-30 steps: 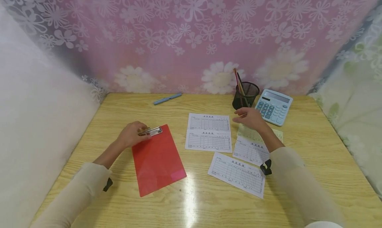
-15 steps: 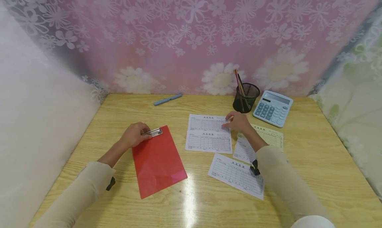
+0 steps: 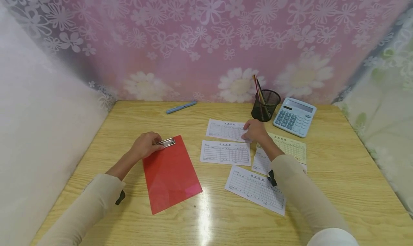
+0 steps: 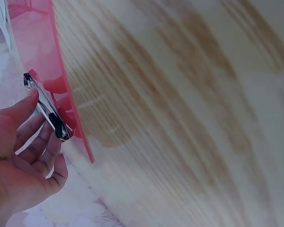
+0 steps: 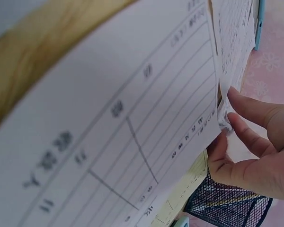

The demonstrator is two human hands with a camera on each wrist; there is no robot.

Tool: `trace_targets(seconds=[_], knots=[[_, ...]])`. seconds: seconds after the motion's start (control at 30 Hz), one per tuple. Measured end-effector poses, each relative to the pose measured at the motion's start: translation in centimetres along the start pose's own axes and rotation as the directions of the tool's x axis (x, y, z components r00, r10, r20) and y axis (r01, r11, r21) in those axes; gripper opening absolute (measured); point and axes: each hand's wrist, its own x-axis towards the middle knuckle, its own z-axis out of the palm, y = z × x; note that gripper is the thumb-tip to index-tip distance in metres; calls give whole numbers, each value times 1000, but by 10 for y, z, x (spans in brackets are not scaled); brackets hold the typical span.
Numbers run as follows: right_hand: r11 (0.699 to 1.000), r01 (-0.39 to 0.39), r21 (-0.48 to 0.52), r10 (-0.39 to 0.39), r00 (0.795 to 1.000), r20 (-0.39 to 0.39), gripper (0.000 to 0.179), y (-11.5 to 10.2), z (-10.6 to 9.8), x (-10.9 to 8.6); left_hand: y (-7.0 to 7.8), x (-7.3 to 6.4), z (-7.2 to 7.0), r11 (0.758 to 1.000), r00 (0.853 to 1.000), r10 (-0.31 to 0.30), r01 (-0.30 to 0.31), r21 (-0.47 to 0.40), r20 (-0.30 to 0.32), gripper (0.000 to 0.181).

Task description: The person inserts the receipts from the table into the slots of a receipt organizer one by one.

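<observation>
Red rectangular plastic clipboard (image 3: 172, 181) lies on the yellow wood-grain table (image 3: 238, 228), open room past its right edge; across that gap, fingers of the right hand (image 3: 257, 131) pinch a white printed paper slip (image 3: 226, 130); black mesh cup (image 3: 271, 106) behind holds leaning pencils or pens (image 3: 257, 85); fingers of the left hand (image 3: 146, 145) pinch the silver metal clip (image 3: 168, 142).

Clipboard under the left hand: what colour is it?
The clipboard is red; it shows best in the head view.
</observation>
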Motion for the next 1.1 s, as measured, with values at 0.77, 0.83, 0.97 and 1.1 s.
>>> trace_targets(seconds=[0.77,0.83,0.97,1.1], knots=[[971,15,239,1,998,-68,26,1,-8,-8,8,2,4,981,992,115,-106,163,-46,29],[962,26,273,-8,998,-64,26,0,-13,-9,9,4,3,979,991,125,-116,167,-46,28],[936,80,343,-55,995,-83,25,-5,-22,-13,10,6,3,978,989,143,-136,156,-37,26],[887,148,437,-125,989,-80,27,-14,-29,-19,11,7,3,978,987,158,-152,142,-27,24]])
